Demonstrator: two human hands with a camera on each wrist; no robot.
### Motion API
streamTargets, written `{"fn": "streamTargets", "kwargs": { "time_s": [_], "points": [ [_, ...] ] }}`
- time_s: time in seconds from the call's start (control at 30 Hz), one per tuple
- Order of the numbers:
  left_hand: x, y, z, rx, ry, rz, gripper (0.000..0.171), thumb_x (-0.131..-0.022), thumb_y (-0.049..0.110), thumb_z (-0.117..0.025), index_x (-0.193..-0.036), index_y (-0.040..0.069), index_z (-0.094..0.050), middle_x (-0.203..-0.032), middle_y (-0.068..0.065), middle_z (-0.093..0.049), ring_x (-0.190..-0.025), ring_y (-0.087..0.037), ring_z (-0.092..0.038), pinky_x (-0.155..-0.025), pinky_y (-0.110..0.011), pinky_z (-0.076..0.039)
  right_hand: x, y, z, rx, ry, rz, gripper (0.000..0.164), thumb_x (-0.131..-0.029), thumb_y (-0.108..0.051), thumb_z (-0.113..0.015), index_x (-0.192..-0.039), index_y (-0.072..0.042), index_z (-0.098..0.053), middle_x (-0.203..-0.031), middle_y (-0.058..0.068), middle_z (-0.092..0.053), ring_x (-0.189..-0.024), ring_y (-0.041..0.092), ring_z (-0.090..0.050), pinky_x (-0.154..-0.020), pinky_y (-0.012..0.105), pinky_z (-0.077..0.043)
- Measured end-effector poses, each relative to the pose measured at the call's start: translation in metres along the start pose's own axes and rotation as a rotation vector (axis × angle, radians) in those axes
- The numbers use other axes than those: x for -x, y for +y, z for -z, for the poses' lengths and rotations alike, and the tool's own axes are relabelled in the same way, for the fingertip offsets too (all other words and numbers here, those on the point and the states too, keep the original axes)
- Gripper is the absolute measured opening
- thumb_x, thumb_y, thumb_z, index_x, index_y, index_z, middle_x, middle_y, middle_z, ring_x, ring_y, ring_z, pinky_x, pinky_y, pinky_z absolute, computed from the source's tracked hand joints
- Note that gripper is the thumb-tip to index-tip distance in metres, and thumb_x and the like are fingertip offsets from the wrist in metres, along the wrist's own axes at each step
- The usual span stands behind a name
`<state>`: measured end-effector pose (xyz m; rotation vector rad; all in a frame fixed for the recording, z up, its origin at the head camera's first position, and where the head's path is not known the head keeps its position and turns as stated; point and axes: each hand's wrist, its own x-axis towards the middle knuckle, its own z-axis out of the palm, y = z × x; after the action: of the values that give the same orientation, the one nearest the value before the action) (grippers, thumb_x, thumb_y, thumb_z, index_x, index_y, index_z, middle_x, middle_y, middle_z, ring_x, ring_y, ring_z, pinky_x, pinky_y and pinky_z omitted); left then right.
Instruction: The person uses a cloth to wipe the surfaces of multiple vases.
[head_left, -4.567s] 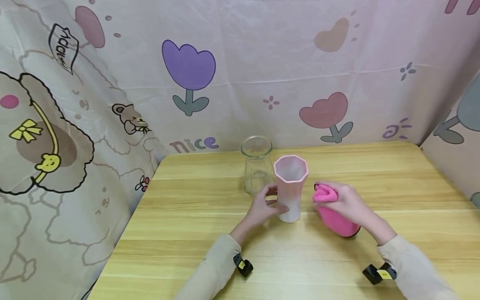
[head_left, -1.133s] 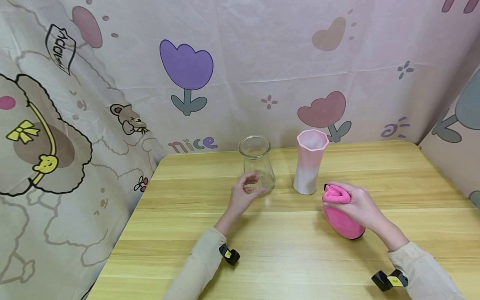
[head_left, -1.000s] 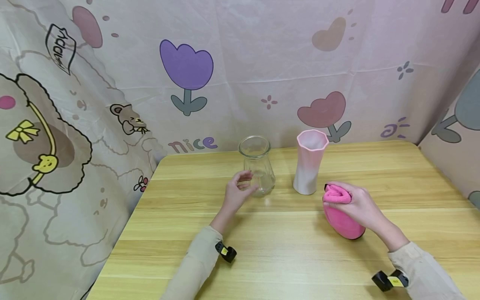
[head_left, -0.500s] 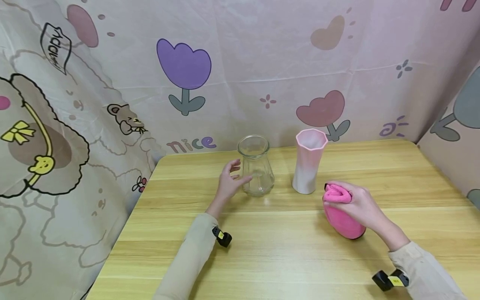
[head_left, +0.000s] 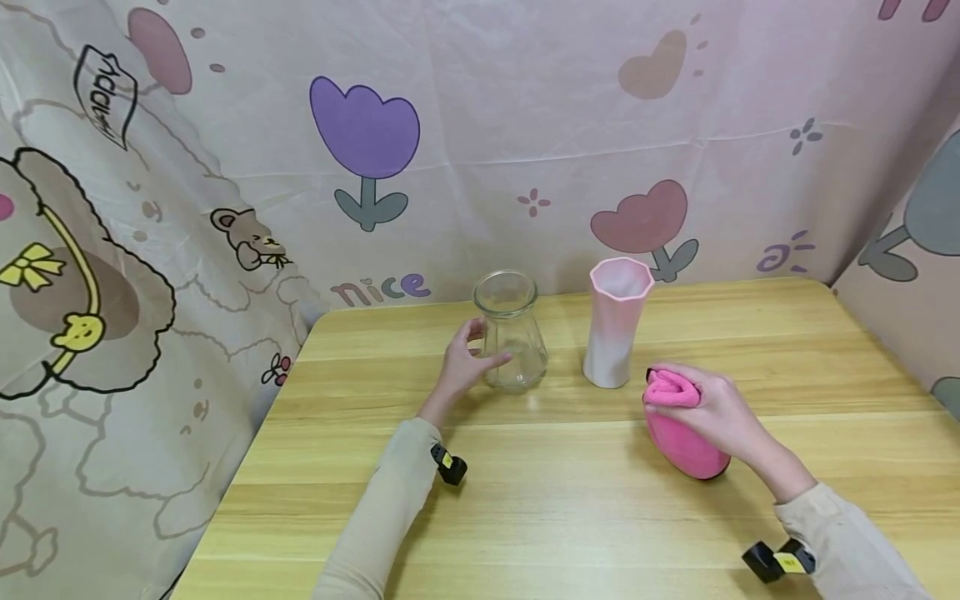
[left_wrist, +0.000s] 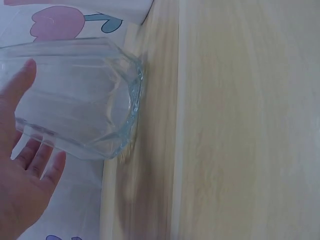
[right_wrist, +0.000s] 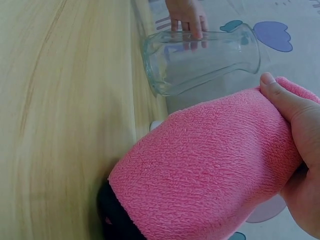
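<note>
1. Head view: we see one clear glass vase [head_left: 517, 350] upright on the wood-grain tabletop [head_left: 540, 508], near its back edge. The left hand [head_left: 461, 365] is at its left side, thumb across the front and fingers toward the back, partway spread. To the right, apart from it, stands one pink-and-white vase [head_left: 617, 329]. Nearer us, the right hand [head_left: 712, 407] grips the top of one pink terry cloth [head_left: 686, 446]. We count two vases, one cloth, two hands and two wrist cameras [head_left: 450, 465], with a printed fabric backdrop [head_left: 480, 75] behind.

2. Left wrist view: the glass vase lies between the thumb and the loosely extended fingers; we cannot tell how firmly, or whether, they press. We judge the glass stiff, smooth, fairly heavy and breakable, apt to slip in dry fingers. The narrower body below the rim looks the best place to take hold, with the thumb opposed to the fingers.

3. Right wrist view: the thumb pinches the cloth against fingers largely hidden from us. Its looped pile and dark trim show clearly; we expect it to be light, soft and grippy, easily held by its bunched top. Beyond it we see the same glass vase, with the left hand at its side.
</note>
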<state>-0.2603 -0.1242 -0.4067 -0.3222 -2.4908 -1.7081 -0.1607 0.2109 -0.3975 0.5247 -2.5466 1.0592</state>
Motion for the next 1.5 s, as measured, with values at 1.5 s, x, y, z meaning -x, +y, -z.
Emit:
{"fn": "streamTargets", "kwargs": {
  "time_s": [1.5],
  "points": [
    [0.061, 0.022, -0.028, 0.099, -0.334, -0.018, 0.067, -0.064, 0.003, -0.080, -0.123, 0.005, -0.049, -0.116, -0.012, -0.054, -0.108, -0.028, -0.051, -0.089, -0.032, -0.047, -0.001, 0.000, -0.011, 0.001, -0.001, 0.060, 0.047, -0.068, -0.015, -0.079, -0.110, 0.000, -0.062, -0.101, 0.013, -0.067, -0.090, 0.024, -0.062, -0.077, 0.014, -0.048]
  ]
}}
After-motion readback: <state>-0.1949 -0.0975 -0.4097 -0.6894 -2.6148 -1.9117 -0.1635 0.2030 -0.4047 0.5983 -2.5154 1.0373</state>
